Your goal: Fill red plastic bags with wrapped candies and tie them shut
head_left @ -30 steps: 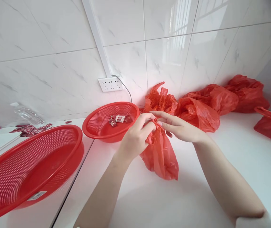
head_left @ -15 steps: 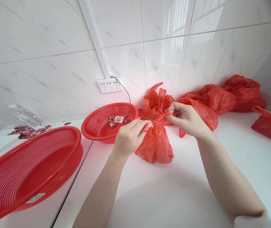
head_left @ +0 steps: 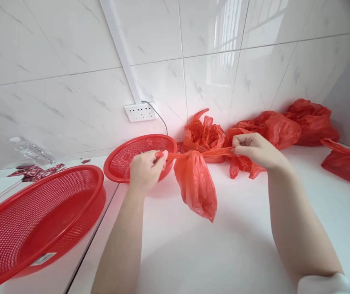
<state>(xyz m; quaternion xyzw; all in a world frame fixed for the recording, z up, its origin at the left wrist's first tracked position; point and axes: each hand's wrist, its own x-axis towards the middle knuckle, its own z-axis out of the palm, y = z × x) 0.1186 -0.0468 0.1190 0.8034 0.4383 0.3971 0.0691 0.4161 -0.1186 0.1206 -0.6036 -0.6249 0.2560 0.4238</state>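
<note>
A filled red plastic bag [head_left: 196, 183] hangs above the white table, its two handles pulled out taut to either side of a gathered neck. My left hand [head_left: 147, 169] pinches the end of one handle, in front of the smaller red basket [head_left: 113, 173]. The other handle is gripped by my right hand [head_left: 254, 150], whose fingers are curled closed. Whatever is inside the bag cannot be made out. Right behind it sits a heap of crumpled red bags [head_left: 203, 134].
Several red bags [head_left: 309, 122] lie along the wall at right. A large red basket [head_left: 92, 175] fills the left side. Behind it are a clear bottle [head_left: 34, 151] and small red packets [head_left: 36, 173]. A cable runs from the wall socket [head_left: 140, 112].
My hands have moved apart, stretching the handles sideways. The bag has turned and now hangs tilted, its bottom swung to the right.
</note>
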